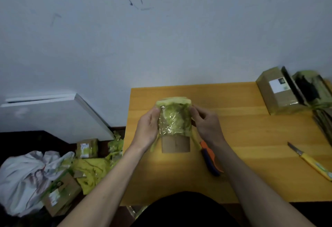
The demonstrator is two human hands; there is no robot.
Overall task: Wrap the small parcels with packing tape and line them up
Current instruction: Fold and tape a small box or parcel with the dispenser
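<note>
At the back, twelve o'clock: a pale wall (pixel 161 29) with dark scuff marks fills the upper half of the view.
Desk: the yellow wooden desk (pixel 242 164) spreads from the centre out to three o'clock, its near edge at the person's dark-clothed lap.
White panel: a flat white board (pixel 53 115) leans against the wall at nine o'clock.
Floor heap: at eight o'clock, off the desk, a crumpled white bag (pixel 23 178) lies beside yellow wrapping scraps (pixel 93 171) and two taped cardboard boxes (pixel 61 192).
Finished parcels: at two o'clock, at the far right corner of the desk, a taped brown box with a white label (pixel 276 92) stands touching another wrapped parcel (pixel 312 86) that runs out of view.
Parcel in hand: the small parcel (pixel 174 117), yellowish-green under shiny clear tape, is at the centre, held upright above the desk between both hands.
Left hand: the left hand (pixel 147 129) has a closed grip on the parcel's left side, thumb on the front face.
Right hand: the right hand (pixel 206 124) grips the parcel's right edge with curled fingers.
Tape roll: the brown tape roll (pixel 176 145) sits just below the parcel, a yellowish strip running from it up to the parcel.
Yellow knife: a yellow-handled knife (pixel 312 162) lies at four o'clock, blade pointing away.
Orange cutter: an orange and blue cutter (pixel 210 158) lies under the right wrist.
</note>
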